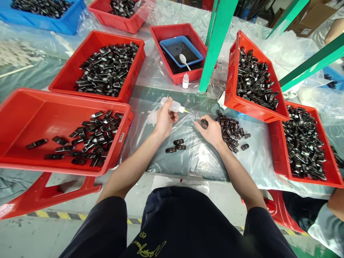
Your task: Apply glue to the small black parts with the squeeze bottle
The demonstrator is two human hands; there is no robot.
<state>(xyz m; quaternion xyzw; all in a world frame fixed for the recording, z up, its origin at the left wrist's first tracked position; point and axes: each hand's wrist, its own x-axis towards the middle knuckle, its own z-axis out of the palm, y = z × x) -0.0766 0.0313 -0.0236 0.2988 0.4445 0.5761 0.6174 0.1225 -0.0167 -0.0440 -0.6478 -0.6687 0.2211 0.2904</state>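
Note:
My left hand is wrapped round a translucent squeeze bottle, whose fine yellowish needle tip points right. Facing the tip, my right hand is closed in a pinch. A small glossy black piece, shaped like a toy car, shows between its fingers; the fingertips partly hide it. Right beside that hand lies a loose pile of similar black pieces. Several more black pieces sit on the plastic-covered table between my forearms. Small clear bits lie heaped left of my left hand.
Red bins of black pieces stand left, back left and right; one red bin is tilted. A small dropper bottle stands before a red bin with a blue tray and spoon. A green post rises behind.

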